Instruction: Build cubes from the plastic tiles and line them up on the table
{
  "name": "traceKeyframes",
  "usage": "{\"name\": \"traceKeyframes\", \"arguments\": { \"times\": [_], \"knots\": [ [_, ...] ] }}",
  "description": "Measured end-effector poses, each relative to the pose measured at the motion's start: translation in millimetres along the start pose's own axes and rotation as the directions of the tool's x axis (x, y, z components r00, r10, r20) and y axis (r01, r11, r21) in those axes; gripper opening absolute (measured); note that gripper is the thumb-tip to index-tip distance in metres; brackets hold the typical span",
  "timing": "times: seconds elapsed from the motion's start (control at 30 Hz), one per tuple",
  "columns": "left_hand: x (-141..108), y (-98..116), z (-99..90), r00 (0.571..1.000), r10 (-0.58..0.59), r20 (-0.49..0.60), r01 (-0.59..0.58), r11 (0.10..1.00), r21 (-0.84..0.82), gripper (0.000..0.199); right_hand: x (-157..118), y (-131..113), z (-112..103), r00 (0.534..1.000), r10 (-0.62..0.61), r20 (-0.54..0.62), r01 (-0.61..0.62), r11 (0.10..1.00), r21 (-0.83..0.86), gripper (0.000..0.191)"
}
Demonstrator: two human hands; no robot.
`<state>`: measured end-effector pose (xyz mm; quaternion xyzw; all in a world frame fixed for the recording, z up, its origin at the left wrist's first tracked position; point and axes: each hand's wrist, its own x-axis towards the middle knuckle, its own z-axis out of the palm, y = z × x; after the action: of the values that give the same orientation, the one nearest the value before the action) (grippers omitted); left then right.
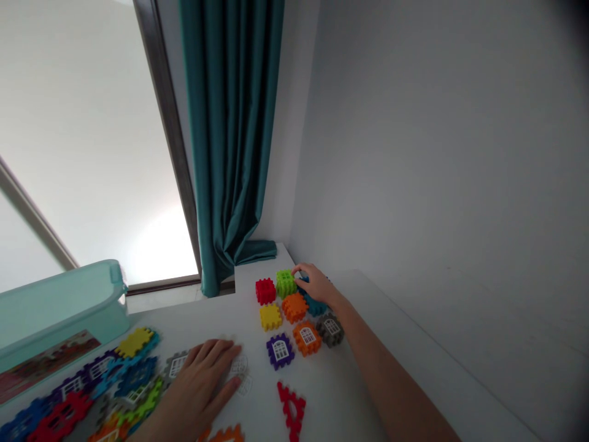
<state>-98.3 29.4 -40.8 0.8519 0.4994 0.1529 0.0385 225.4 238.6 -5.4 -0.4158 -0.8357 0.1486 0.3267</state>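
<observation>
- My right hand (316, 286) sits at the centre of the frame, fingers curled downward, with the fingertips (297, 269) at the top corner of a lime-green plastic interlocking cube (286, 283). A blue plastic block (315, 305) lies partly under the palm. I can't tell whether the hand is pinching anything.
- My left hand (202, 380) is spread flat and palm-down at the bottom centre, not pinching, with its fingers beside clear window-patterned plastic pieces (242, 374).
- Around my right hand on the white bench (331, 399) are a red cube (265, 291), an orange cube (294, 307), a yellow cube (270, 317), and purple (280, 351), orange (307, 338) and grey (330, 329) window-faced cubes.
- A flat red notched plastic strip (291, 410) lies at bottom centre, and a heap of flat multicoloured notched pieces (87, 387) fills the lower left.
- A pale mint plastic bin (59, 313) stands at left, below a teal curtain (225, 123).
- With the cubes this close, I judge a light fingertip hold safest, lifting straight up to avoid nudging neighbours.
</observation>
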Motion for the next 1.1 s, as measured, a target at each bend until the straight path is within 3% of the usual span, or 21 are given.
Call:
{"name": "traceKeyframes", "arguments": {
  "times": [0.8,1.1],
  "knots": [
    [1,1,-1.8,1.0,0.002,0.001,-0.002,1.0,0.016,0.044,-2,3,2,1.0,-0.021,-0.008,0.021,0.999,0.023,0.019],
    [4,10,-12.8,1.0,-0.004,0.005,0.004,1.0,-0.008,0.043,-3,-17,-4,0.997,-0.068,-0.037,0.068,0.998,0.002,0.013]
  ]
}}
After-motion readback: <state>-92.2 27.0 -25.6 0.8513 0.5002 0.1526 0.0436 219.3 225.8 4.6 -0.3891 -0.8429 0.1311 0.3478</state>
